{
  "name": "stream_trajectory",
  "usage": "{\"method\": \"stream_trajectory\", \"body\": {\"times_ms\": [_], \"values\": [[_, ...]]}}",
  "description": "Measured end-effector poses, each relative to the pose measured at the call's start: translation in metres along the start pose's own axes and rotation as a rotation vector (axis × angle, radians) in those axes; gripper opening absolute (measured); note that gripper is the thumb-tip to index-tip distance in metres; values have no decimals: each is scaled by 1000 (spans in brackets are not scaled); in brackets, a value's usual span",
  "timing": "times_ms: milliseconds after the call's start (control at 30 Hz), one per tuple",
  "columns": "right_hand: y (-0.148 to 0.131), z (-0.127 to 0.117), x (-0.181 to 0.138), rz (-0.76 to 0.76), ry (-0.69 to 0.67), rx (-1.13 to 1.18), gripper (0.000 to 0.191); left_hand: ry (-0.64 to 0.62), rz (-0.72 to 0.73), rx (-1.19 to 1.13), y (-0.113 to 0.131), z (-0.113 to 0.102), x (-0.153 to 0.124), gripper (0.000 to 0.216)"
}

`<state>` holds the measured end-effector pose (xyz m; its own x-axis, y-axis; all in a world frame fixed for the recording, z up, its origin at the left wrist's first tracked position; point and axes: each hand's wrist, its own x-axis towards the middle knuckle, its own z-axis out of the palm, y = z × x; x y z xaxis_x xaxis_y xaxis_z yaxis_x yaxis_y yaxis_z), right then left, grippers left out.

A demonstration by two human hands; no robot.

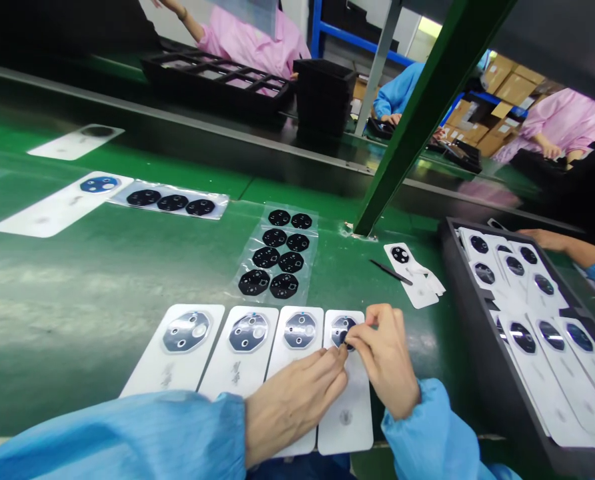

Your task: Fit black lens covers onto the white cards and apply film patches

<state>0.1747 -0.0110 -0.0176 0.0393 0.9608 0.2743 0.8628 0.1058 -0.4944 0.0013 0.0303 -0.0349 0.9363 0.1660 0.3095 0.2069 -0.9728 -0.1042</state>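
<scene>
Four white phone back covers lie in a row before me, among them the left one (pixel 177 367) and the second (pixel 235 393). Over the camera area of the rightmost cover (pixel 347 437), a black octagonal sticker (pixel 345 325) is partly hidden by fingers. My right hand (pixel 387 357) pinches at its lower right edge with thumb and forefinger. My left hand (pixel 297 400) lies across the third cover (pixel 302 363), its closed fingertips meeting the right hand's at the sticker; what they hold is hidden. Beyond the row, a clear sheet (pixel 282 248) carries several black octagonal stickers.
Black tweezers (pixel 390 272) rest against a small pile of white pieces (pixel 417 287). At right stands a black tray (pixel 460 293) full of covers, a co-worker's hand (pixel 545 239) behind it. A green post (pixel 402 147) rises ahead. Another cover (pixel 52 210) lies left.
</scene>
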Motion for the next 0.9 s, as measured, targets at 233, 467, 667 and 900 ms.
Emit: {"method": "stream_trajectory", "body": {"times_ms": [233,467,667,900], "values": [[-1,1,0,-7,20,-6,21,-8,12,15,0,0,0,18],[2,2,1,-20,-13,2,21,-5,14,32,-1,-3,2,19],[15,-4,8,177,-1,369,16,-16,13,35,1,2,-2,20],[29,-8,6,429,34,848,20,27,4,24,1,5,-7,22]]}}
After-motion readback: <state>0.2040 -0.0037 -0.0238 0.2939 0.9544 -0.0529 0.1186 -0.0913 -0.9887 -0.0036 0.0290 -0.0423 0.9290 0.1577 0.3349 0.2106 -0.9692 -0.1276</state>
